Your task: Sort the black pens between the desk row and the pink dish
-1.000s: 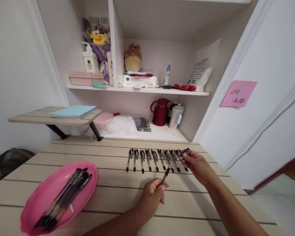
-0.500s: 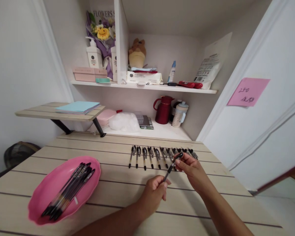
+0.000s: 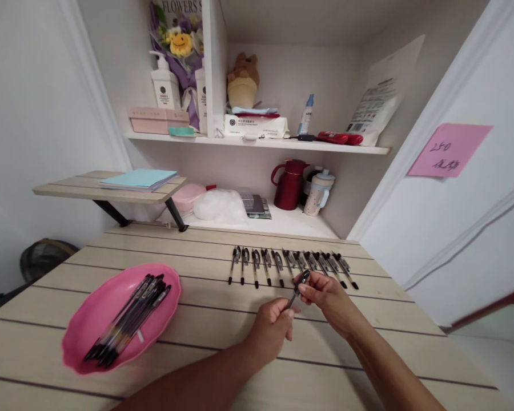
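left grip [image 3: 270,326]: closed, holding slim black plastic pen [image 3: 292,299] | right grip [image 3: 325,293]: pinching glossy black cap [image 3: 303,277] ahead | straight aligning is helping

My left hand [image 3: 270,328] and right hand [image 3: 325,295] are bare, as are my left forearm [image 3: 201,374] and right forearm [image 3: 383,362]. Both forearms widen smoothly from slimmer wrists [image 3: 353,326]. My fingernails are too small to make out.
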The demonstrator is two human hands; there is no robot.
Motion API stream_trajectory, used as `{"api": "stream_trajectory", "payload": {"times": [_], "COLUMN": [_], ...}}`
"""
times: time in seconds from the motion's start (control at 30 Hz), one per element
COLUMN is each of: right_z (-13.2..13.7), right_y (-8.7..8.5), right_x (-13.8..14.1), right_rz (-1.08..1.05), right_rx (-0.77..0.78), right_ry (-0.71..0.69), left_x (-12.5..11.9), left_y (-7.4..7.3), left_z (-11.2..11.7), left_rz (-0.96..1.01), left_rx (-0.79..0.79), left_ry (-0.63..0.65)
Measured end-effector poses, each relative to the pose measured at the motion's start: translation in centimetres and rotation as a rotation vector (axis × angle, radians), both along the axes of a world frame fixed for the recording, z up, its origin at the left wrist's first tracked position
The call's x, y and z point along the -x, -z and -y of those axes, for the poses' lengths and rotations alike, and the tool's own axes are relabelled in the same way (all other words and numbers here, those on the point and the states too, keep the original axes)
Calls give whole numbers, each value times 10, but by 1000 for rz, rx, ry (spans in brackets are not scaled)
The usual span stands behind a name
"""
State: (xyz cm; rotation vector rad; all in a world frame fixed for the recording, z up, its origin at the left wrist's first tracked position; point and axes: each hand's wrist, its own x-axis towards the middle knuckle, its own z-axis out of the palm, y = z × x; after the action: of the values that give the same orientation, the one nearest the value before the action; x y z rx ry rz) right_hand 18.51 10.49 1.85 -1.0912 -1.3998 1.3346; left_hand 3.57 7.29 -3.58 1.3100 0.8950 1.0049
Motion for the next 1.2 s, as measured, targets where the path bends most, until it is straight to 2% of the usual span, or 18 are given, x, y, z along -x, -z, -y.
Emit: {"api": "stream_trajectory", "payload": {"times": [0.23, 0.53, 0.87, 1.2], "right_z": [0, 0, 4, 2], "right_y": [6, 4, 5, 12], "right_x": [5, 8, 9, 11], "right_rz": [-1, -77, -158, -262], "right_rx": [7, 10, 39, 91], "right_ry": [25, 15, -116, -107], "left_x": [-1, -2, -4, -4], "left_y": [2, 6, 4, 2], "left_z": [0, -6, -6, -6], "left_rz": [-18, 59, 102, 105], "left_rx": [-1, 50, 89, 99], "left_ry": [-33, -7, 9, 10]}}
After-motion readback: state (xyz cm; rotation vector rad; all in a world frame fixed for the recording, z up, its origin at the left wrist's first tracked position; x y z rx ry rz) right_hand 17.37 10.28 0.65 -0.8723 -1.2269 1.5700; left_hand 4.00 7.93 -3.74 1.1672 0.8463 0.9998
